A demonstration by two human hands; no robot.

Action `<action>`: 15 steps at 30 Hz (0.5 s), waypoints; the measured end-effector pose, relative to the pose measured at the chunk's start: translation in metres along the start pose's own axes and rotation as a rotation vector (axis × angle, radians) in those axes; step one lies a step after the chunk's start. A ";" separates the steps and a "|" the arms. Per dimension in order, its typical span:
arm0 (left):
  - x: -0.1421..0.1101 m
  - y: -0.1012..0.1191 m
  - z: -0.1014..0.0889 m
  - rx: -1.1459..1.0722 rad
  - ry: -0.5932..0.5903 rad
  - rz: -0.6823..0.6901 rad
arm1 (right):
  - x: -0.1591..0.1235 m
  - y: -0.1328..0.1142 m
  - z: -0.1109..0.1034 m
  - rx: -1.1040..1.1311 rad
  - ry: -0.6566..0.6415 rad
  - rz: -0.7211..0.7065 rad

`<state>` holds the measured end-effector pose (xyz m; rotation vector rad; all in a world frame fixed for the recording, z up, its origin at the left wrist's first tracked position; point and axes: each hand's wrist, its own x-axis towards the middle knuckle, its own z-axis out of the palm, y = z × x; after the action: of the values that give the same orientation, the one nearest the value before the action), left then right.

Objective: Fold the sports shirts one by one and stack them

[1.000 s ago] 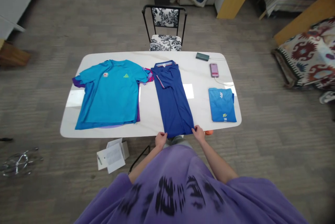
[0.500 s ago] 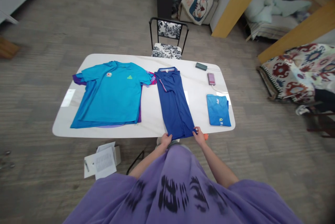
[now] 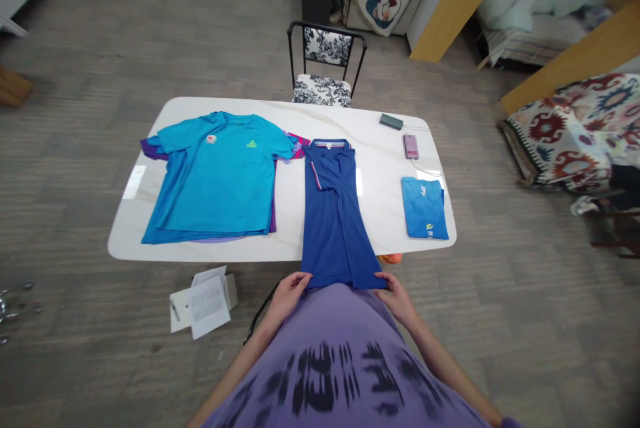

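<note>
A navy polo shirt [image 3: 333, 221] lies lengthwise on the white table [image 3: 285, 215], its sides folded inward and its collar at the far end. Its hem hangs past the near edge, close to my body. My left hand [image 3: 290, 291] pinches the hem's left corner. At the right corner, my right hand [image 3: 395, 296] grips the cloth between thumb and fingers. To the left, a bright blue T-shirt [image 3: 220, 175] is spread flat over other shirts, with purple cloth [image 3: 154, 150] showing beneath. A folded blue shirt [image 3: 424, 208] rests at the table's right end.
A phone [image 3: 411, 147] with a cable and a dark green case [image 3: 391, 122] lie at the back right. Beyond the table stands a patterned chair [image 3: 323, 68]. Papers on a box [image 3: 207, 301] sit on the floor at left. A person is partly visible near the sofa.
Both hands have drawn the polo shirt's hem toward my body and farther apart. The shirt has slid nearer, and its hem now spreads wider beyond the table edge.
</note>
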<state>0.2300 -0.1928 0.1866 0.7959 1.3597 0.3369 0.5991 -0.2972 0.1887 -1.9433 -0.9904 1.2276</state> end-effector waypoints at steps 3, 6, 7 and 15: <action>-0.011 0.013 -0.026 -0.073 0.002 0.020 | -0.012 -0.017 -0.008 -0.053 0.033 -0.080; -0.004 0.054 -0.046 -0.177 -0.027 -0.017 | 0.007 -0.051 -0.018 -0.033 0.058 -0.104; 0.004 0.073 -0.051 -0.204 -0.036 -0.011 | 0.022 -0.065 -0.021 -0.015 0.055 -0.111; 0.207 0.259 -0.062 -0.344 -0.020 0.101 | 0.311 -0.170 -0.046 0.163 -0.128 -0.168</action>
<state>0.2731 0.1406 0.2094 0.5789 1.2021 0.6227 0.6858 0.0487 0.2037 -1.6390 -1.0600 1.3056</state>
